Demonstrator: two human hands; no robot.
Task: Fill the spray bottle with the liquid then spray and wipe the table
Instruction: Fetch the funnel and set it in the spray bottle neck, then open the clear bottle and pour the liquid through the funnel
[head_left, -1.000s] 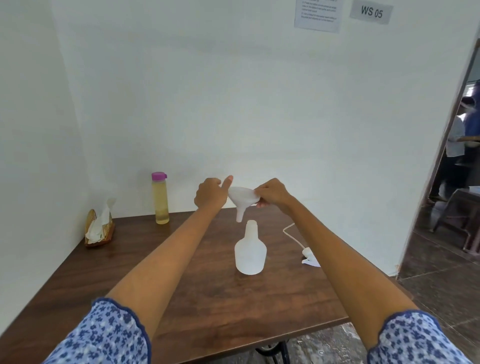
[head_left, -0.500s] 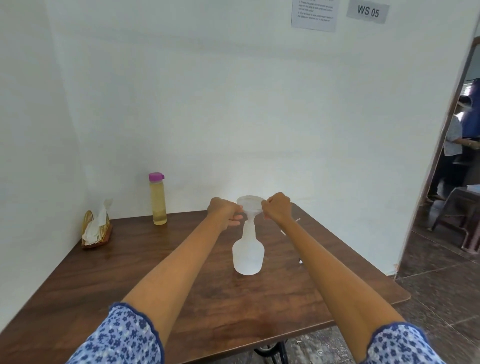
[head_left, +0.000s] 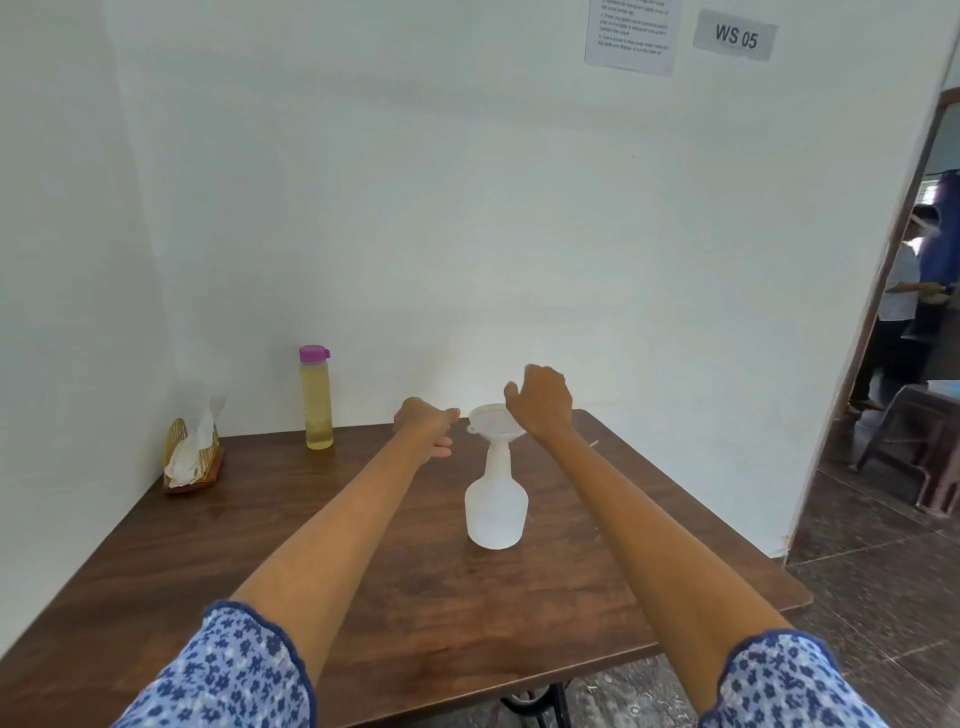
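Note:
A white translucent spray bottle (head_left: 496, 512) without its spray head stands upright in the middle of the brown wooden table (head_left: 467, 603). A white funnel (head_left: 491, 422) sits in its neck. My left hand (head_left: 426, 427) hovers just left of the funnel with relaxed fingers and holds nothing. Above the funnel's right rim, my right hand (head_left: 540, 399) is lifted with loosely curled fingers, apart from the funnel. A tall bottle of yellow liquid (head_left: 317, 402) with a purple cap stands at the back left by the wall.
A wicker holder with white tissues (head_left: 192, 457) sits at the table's left edge against the wall. A thin white tube end (head_left: 592, 443) shows behind my right forearm. White walls close the back and left. A doorway with people is at the right.
The funnel went from held above the bottle into the bottle's neck. Both hands have let go of it; the right hand rose, the left drew slightly left.

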